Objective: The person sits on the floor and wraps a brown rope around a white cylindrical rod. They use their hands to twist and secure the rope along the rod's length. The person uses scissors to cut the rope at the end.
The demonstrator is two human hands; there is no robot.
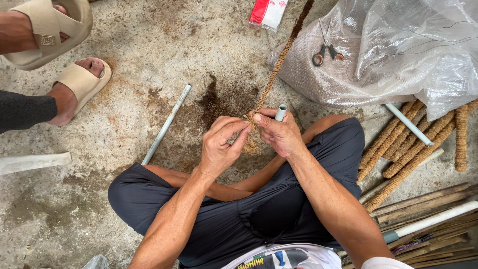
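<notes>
I sit cross-legged on a concrete floor. My right hand [280, 133] grips the near end of a thin grey pipe [281, 112] wrapped in brown coir rope [279, 62] that runs up and away to the top of the view. My left hand [221, 144] pinches loose coir fibre [250, 144] at the wrapped end, right against my right thumb. Both hands meet above my knees.
A bare grey pipe [166, 124] lies on the floor to the left. Scissors [326, 50] rest on a clear plastic sack [393, 50] at top right. Several coir-wrapped sticks [413, 144] and wooden slats [428, 199] lie at right. Another person's sandalled feet [64, 55] are at top left.
</notes>
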